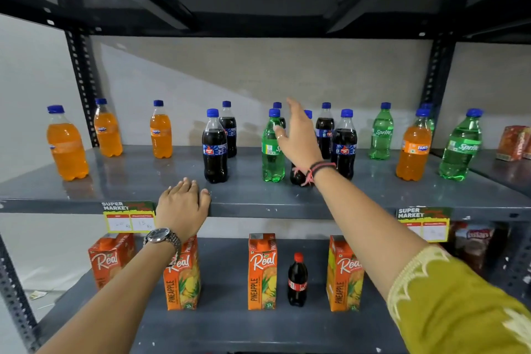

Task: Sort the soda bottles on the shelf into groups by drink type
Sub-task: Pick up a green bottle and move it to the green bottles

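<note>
Three orange Fanta bottles [66, 146] stand at the left of the grey shelf [143, 175]. Dark cola bottles [215, 149] cluster in the middle. A green Sprite bottle [272, 152] stands among them, with more Sprite bottles [381, 132] and one orange Fanta bottle [413, 149] at the right. My right hand [298, 135] hovers open with fingers spread, just right of the middle Sprite bottle and partly hiding a cola bottle behind it. My left hand [182, 207] rests flat on the shelf's front edge, holding nothing.
Below, a lower shelf [224, 322] carries several orange Real pineapple juice cartons [262, 273] and a small red-capped cola bottle [297, 282]. Price tags [129, 217] hang from the shelf edge. Upright posts [82, 86] flank the bay. Boxed goods [513, 142] sit at far right.
</note>
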`<state>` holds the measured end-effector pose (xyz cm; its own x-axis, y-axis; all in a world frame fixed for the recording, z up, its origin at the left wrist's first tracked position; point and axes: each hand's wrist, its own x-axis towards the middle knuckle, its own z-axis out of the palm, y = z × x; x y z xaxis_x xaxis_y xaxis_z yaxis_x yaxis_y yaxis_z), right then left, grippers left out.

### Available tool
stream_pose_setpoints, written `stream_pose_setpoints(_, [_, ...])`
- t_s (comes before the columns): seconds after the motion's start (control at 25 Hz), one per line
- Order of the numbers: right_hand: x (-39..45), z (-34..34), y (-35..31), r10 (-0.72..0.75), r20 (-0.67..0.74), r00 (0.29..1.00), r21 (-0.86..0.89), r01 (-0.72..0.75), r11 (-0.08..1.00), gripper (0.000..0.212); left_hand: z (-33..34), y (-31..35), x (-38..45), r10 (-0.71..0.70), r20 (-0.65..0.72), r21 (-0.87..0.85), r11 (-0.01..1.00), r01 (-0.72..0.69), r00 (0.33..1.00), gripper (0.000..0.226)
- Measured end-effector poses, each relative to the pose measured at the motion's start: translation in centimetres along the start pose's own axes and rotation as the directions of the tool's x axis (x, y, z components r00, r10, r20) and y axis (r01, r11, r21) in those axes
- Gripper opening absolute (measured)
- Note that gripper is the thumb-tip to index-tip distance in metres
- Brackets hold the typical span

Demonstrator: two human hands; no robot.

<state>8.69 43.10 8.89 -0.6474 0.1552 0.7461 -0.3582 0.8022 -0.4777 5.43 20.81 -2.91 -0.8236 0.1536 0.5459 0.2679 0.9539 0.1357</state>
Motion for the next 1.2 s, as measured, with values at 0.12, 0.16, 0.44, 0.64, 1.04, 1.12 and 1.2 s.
stream_pose_setpoints(0.12, [2.7,0.6,-0.9,0.119,0.11,0.987,-0.085,-0.11,0.99,0.056,0.0,-0.1,0.1,-0.01,-0.003,-0.023,1.0,0.01,1.0,0.074])
stream_pose_setpoints(0.16, [3.3,1.0,-1.0,0.167,0.124,0.978,-0.112,-0.153,0.982,0.053,0.0,-0.1,0.0,-0.017,-0.003,-0.027,0.999,0.017,1.0,0.071])
stream_pose_setpoints(0.44, [3.9,2.8,-0.5,0.281,0.051,0.958,0.115,-0.285,0.952,0.043,0.5,-0.1,-1.7,-0.007,-0.124,-0.183,0.983,-0.016,0.992,0.057])
stream_pose_setpoints(0.64, [1.8,-2.0,-0.4,0.328,-0.072,0.942,0.456,-0.261,0.851,0.036,1.3,1.7,-2.5,0.076,-0.187,-0.206,0.972,-0.114,0.979,0.048])
stream_pose_setpoints(1.04, [-1.1,-16.1,10.8,0.3,-0.132,0.945,0.321,-0.246,0.915,0.034,2.4,15.2,-2.8,0.145,-0.193,-0.158,0.971,-0.177,0.97,0.05])
stream_pose_setpoints(1.12, [-0.9,-17.6,13.4,0.297,-0.139,0.945,0.284,-0.249,0.926,0.033,2.7,16.6,-2.2,0.095,-0.213,-0.148,0.981,-0.128,0.972,0.051])
stream_pose_setpoints(1.2, [-0.2,-17.9,15.3,0.291,-0.137,0.947,0.254,-0.251,0.934,0.035,2.9,16.7,-2.2,0.069,-0.234,-0.129,0.986,-0.102,0.97,0.05])
